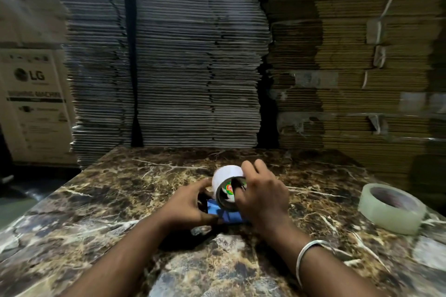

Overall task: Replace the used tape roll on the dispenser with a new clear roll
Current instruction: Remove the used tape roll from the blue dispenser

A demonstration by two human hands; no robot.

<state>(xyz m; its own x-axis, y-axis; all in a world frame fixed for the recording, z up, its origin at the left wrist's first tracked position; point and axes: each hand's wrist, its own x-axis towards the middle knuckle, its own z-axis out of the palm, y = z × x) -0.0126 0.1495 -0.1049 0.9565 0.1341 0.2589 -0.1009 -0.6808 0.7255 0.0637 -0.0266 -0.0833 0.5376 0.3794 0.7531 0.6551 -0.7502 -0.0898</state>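
Note:
A blue tape dispenser (228,215) lies on the marble table (96,212) near its middle. A white tape roll (225,176) with a printed label inside its core sits on the dispenser. My left hand (190,205) grips the dispenser's left side. My right hand (259,196) holds the white roll, fingers over its top and thumb hooked into the core. A clear tape roll (392,207) lies flat on the table at the right, apart from both hands.
Tall stacks of flattened cardboard (193,55) rise right behind the table's far edge. A printed appliance carton (36,103) stands at the left. A metal bangle (311,255) circles my right wrist.

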